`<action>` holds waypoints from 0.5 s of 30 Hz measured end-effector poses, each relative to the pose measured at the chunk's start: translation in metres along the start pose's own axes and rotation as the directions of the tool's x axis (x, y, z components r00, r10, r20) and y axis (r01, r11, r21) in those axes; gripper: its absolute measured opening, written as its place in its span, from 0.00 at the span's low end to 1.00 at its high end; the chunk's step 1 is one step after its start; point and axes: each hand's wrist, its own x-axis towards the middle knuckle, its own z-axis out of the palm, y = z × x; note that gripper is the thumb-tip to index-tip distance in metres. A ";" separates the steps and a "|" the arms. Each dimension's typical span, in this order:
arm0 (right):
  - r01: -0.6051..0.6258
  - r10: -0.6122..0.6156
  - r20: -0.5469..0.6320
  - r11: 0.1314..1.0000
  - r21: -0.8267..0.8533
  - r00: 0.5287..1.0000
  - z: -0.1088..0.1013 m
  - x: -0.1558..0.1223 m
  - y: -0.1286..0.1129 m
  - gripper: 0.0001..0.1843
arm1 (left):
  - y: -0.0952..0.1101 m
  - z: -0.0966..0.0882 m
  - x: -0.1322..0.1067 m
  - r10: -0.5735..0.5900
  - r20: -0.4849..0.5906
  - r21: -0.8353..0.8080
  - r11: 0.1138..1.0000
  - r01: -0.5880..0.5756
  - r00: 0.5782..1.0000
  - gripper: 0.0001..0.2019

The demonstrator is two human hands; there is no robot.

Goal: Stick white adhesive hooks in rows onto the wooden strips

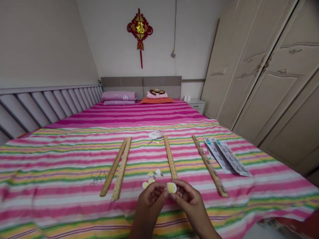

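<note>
Both my hands meet low in the middle of the view, over the near edge of a striped bedspread (62, 179). My left hand (149, 200) and my right hand (188, 199) pinch a small round yellow pad (171, 188) between their fingertips. A few more small yellow and white pieces (151, 177) lie on the cloth just beyond my fingers. Several perforated wooden strips lie ahead: a pair at the left (118, 167), one in the middle (170, 157), one at the right (208, 164).
Flat printed packets (228, 156) lie right of the strips, and crumpled wrapping (156, 134) beyond the middle strip. Pillows (119, 96) sit at the headboard. A wardrobe (269, 73) lines the right wall, a padded panel (37, 106) the left.
</note>
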 end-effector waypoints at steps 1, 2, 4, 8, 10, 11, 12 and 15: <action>0.026 -0.026 0.003 1.000 -0.018 1.000 0.000 0.000 0.000 0.17 | 0.000 0.000 0.000 -0.012 0.010 -0.022 1.000 0.012 1.000 0.10; 0.055 -0.055 0.006 0.998 -0.040 0.998 0.001 -0.001 0.001 0.17 | -0.001 0.000 0.001 -0.016 0.015 -0.033 0.999 0.016 1.000 0.10; 0.122 -0.120 0.023 0.987 -0.106 0.992 0.002 -0.002 0.000 0.16 | -0.002 -0.002 0.002 -0.023 0.027 -0.017 1.000 0.023 0.999 0.10; 0.269 -0.252 0.096 0.929 -0.255 0.963 0.003 -0.003 -0.006 0.15 | -0.002 -0.003 0.004 -0.027 0.044 0.025 0.999 0.026 0.999 0.09; 0.336 -0.305 0.146 0.890 -0.308 0.941 0.003 -0.003 -0.008 0.17 | 0.000 -0.002 0.003 -0.025 0.048 0.031 0.999 0.023 0.999 0.09; 0.364 -0.324 0.170 0.871 -0.331 0.931 0.003 -0.003 -0.009 0.17 | 0.001 -0.002 0.003 -0.026 0.050 0.032 0.999 0.024 0.998 0.08; 0.387 -0.339 0.192 0.853 -0.351 0.921 0.002 -0.003 -0.009 0.18 | 0.002 -0.001 0.002 -0.029 0.053 0.032 0.999 0.027 0.998 0.08; 0.430 -0.360 0.241 0.816 -0.387 0.901 0.001 -0.003 -0.007 0.21 | 0.004 0.001 0.002 -0.044 0.043 0.039 0.998 0.042 0.998 0.08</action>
